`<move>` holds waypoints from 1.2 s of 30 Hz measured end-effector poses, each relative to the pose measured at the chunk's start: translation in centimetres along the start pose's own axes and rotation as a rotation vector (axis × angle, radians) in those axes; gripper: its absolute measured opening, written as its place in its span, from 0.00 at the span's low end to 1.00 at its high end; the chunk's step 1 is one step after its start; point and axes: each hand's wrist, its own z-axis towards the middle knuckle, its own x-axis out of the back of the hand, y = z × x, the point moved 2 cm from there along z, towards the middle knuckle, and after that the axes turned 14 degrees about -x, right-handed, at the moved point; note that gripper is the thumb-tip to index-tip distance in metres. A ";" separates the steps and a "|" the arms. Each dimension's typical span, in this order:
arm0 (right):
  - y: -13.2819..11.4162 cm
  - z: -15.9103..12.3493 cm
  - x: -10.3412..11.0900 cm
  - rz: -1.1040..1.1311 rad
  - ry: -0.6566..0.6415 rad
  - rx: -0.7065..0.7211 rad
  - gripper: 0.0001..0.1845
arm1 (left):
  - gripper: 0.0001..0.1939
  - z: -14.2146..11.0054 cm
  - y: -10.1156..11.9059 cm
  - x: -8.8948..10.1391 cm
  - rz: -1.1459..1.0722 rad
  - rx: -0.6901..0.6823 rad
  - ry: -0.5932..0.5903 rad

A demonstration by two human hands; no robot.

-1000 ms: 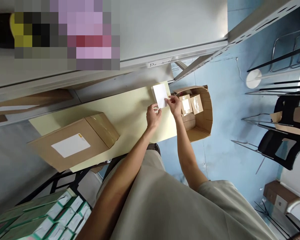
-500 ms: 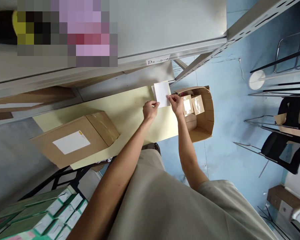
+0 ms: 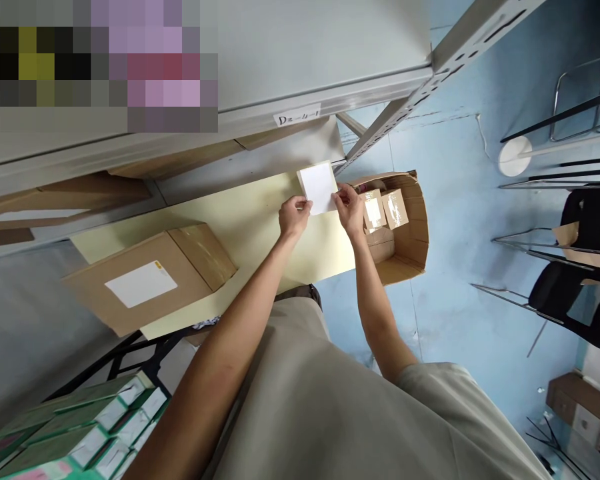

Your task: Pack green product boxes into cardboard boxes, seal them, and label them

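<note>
A white rectangular sheet of paper (image 3: 321,188) lies over the far part of the pale yellow tabletop (image 3: 260,220), with a cream edge showing along its far and left sides. Whether that edge belongs to a backing or to a stack beneath, I cannot tell. My left hand (image 3: 295,216) pinches the sheet's near left corner between thumb and finger. On the opposite side, my right hand (image 3: 349,208) grips the right edge in a pinch, its other fingers curled.
An open cardboard box (image 3: 403,247) holding small brown boxes (image 3: 395,208) stands right of the table. A closed carton (image 3: 150,280) with a white label sits on the table's left. Metal shelving (image 3: 330,60) rises beyond. Green-and-white boxes (image 3: 100,427) are stacked lower left; black chairs (image 3: 570,300) stand at right.
Both hands and the sheet have shifted slightly left in view, partly with the camera. The sheet is tilted more, and the layer behind it now shows as a cream border along two sides.
</note>
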 end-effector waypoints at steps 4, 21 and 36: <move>0.5 0.3 0.1 0.003 0.012 -0.008 0.38 | 0.06 0.6 0.0 -0.1 -0.078 -0.043 -0.022; -5.0 2.3 1.1 0.123 -0.219 0.173 0.33 | 0.08 1.3 0.5 0.2 0.175 -0.073 -0.032; -11.8 14.3 -1.6 -0.274 -0.080 0.306 0.32 | 0.33 1.6 1.6 -0.3 0.183 -0.445 -0.132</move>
